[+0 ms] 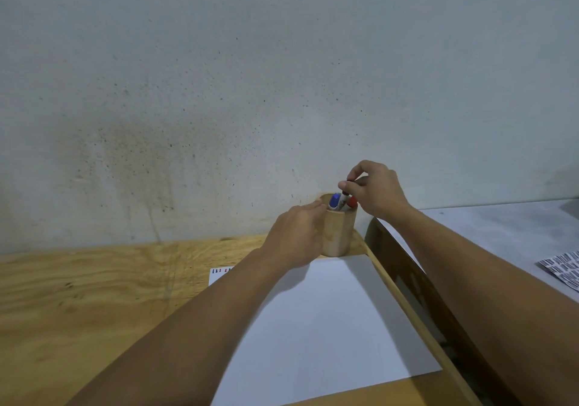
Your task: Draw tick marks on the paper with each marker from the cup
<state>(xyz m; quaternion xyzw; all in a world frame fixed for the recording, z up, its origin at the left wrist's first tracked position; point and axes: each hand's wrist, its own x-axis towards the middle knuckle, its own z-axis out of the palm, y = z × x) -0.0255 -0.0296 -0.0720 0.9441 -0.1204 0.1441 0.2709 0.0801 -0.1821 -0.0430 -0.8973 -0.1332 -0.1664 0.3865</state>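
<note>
A round wooden cup (340, 233) stands at the back right of the table, against the wall. A blue-capped marker (335, 200) and a red-capped marker (352, 202) stick out of it. Between them stands a third marker (344, 199) with a white body, and my right hand (374, 191) pinches its top end with thumb and fingers. My left hand (297, 236) wraps the cup's left side and holds it. A white sheet of paper (326, 321) lies in front of the cup; small red and blue marks (221, 270) show at its far left corner.
The plywood table (94, 296) stretches to the left. Its raised wooden edge (404, 305) runs along the right of the paper. Beyond a gap is a grey surface (501, 230) with a printed patterned sheet (564, 268). A stained wall (250, 92) rises behind the cup.
</note>
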